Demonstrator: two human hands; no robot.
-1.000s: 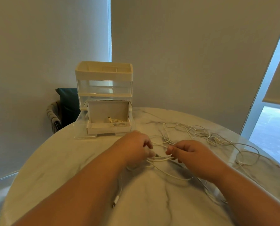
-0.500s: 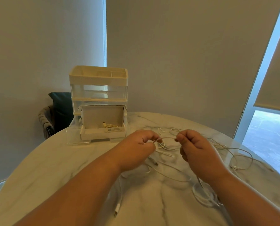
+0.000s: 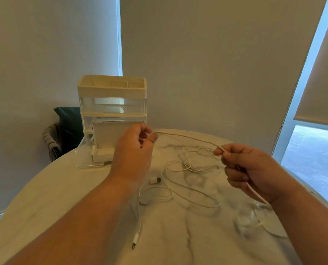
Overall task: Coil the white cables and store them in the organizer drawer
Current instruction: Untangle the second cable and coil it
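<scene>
While the right hand [image 3: 255, 169] holds a white cable [image 3: 190, 138] in a curled fist, pinching it at the top between thumb and forefinger, the left hand [image 3: 132, 153] appears to pinch the same cable farther along, its fingers curled round the strand. The held span runs roughly level from one hand to the other, in a shallow arch above the marble table [image 3: 44, 197]. Its tail drops out below the right fist toward the table's near right edge, so the slack to be wound probably lies on the right hand's side. Under the span, the loose cables [image 3: 195, 199] lie in overlapping loops, with a USB plug [image 3: 155, 180] and a slim connector [image 3: 135, 242] showing. The organizer [image 3: 111, 96] stands beyond the left hand, which partly hides its open bottom drawer [image 3: 100, 155]. The left hand is the nearer one for stowing.
</scene>
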